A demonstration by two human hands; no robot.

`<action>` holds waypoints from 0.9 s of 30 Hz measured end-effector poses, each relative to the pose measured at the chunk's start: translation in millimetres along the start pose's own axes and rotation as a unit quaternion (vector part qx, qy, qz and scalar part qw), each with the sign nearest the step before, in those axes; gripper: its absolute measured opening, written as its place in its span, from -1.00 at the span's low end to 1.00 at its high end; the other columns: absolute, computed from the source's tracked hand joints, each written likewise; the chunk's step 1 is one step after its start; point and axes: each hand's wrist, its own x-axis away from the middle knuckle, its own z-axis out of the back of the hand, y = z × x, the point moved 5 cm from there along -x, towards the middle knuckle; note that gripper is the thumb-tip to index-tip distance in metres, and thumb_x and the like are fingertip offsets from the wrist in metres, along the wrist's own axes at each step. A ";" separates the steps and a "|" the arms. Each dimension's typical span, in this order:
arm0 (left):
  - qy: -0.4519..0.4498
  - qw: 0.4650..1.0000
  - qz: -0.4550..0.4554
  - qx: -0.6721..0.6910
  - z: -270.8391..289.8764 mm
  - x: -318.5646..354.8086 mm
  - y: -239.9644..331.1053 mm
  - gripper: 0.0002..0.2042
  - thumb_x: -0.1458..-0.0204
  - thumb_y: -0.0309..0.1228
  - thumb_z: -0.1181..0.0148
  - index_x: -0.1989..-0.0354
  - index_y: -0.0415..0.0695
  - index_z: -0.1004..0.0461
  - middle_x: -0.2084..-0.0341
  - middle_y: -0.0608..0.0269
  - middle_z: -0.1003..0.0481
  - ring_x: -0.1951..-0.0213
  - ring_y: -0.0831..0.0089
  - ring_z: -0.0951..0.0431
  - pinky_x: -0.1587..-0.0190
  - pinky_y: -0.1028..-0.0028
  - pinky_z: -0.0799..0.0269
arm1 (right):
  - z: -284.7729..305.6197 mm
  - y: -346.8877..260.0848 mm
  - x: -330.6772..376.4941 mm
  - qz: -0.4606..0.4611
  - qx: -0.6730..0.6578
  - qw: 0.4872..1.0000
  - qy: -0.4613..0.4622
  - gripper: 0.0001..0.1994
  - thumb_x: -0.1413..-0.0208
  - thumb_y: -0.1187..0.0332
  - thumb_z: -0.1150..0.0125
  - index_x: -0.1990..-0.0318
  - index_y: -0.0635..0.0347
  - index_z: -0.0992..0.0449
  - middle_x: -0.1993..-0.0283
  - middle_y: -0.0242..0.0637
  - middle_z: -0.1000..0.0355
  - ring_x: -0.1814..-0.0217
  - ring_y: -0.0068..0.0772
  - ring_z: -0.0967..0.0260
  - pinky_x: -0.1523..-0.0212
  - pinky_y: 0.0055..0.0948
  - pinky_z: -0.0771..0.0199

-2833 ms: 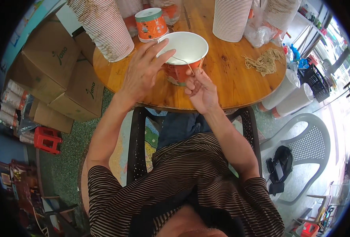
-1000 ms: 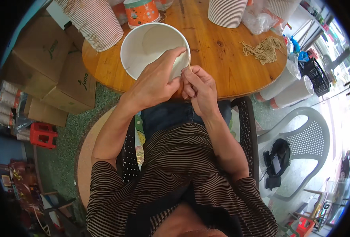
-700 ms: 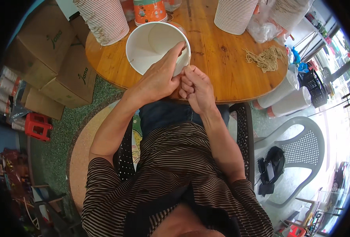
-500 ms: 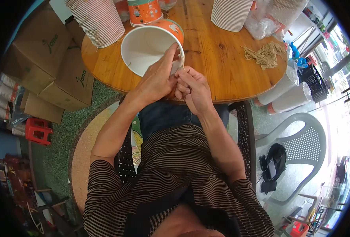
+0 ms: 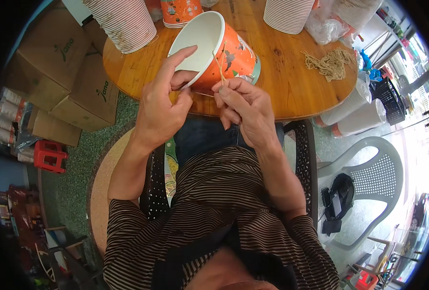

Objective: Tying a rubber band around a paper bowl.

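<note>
A paper bucket (image 5: 239,52), orange printed outside and white inside, lies tilted near the table's front edge, its mouth toward the upper left. My left hand (image 5: 163,104) grips its near rim, thumb side outside and fingers reaching into the mouth. Against the bucket's side, my right hand (image 5: 249,107) pinches a thin tan string (image 5: 221,70) between thumb and fingertips. The string runs up from my fingers to the rim. Whether it passes through a hole there is too small to tell.
Stacked paper buckets (image 5: 122,24) stand at the table's left, another stack (image 5: 284,14) at the back right. An orange bucket (image 5: 178,12) sits behind mine. Loose tan strings (image 5: 328,63) lie on the right of the wooden table (image 5: 282,92). A grey chair (image 5: 376,169) stands at right.
The bucket has turned so its orange side faces right. My left hand has shifted left to the near rim, and my right hand has moved slightly right and down with the string.
</note>
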 end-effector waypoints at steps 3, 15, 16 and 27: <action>-0.027 1.000 0.006 -0.014 3.0 3.9 10.9 -0.37 -0.04 -0.75 -0.05 -0.36 -0.11 -0.31 0.21 -0.07 -0.67 0.12 0.27 -0.71 0.02 0.38 -0.54 | -3.0 -24.8 6.9 0.022 0.038 0.998 0.041 -0.81 -0.35 0.41 -0.18 0.06 0.39 -0.56 0.33 -0.33 -0.45 0.62 -0.76 -0.09 0.57 -0.61 -0.35; -0.022 0.997 -0.067 -0.034 -11.5 -22.6 28.5 -0.44 -0.14 -0.61 -0.28 -0.35 -0.13 -0.31 0.14 0.05 -0.67 0.17 0.24 -0.71 0.13 0.37 -0.61 | -1.7 -2.3 -1.5 -0.003 0.010 1.000 0.017 -0.79 -0.33 0.40 -0.21 0.06 0.41 -0.58 0.32 -0.35 -0.49 0.60 -0.75 -0.16 0.57 -0.62 -0.39; -0.035 0.997 -0.062 -0.032 -11.8 -25.1 25.7 -0.46 -0.14 -0.63 -0.26 -0.32 -0.12 -0.35 0.13 0.02 -0.67 0.18 0.24 -0.71 0.14 0.37 -0.61 | -1.7 -2.6 -1.7 -0.003 0.009 1.000 0.016 -0.79 -0.33 0.40 -0.21 0.06 0.41 -0.58 0.32 -0.35 -0.49 0.60 -0.75 -0.16 0.57 -0.62 -0.39; 0.020 0.993 -0.096 -0.067 -11.3 -5.1 33.4 -0.54 -0.12 -0.71 -0.21 -0.22 -0.13 -0.48 0.30 0.09 -0.60 0.28 0.27 -0.68 0.19 0.37 -0.60 | 2.9 -20.6 11.1 0.032 0.012 0.998 0.050 -0.79 -0.33 0.39 -0.18 0.09 0.43 -0.54 0.32 -0.26 -0.55 0.56 -0.75 -0.23 0.51 -0.57 -0.51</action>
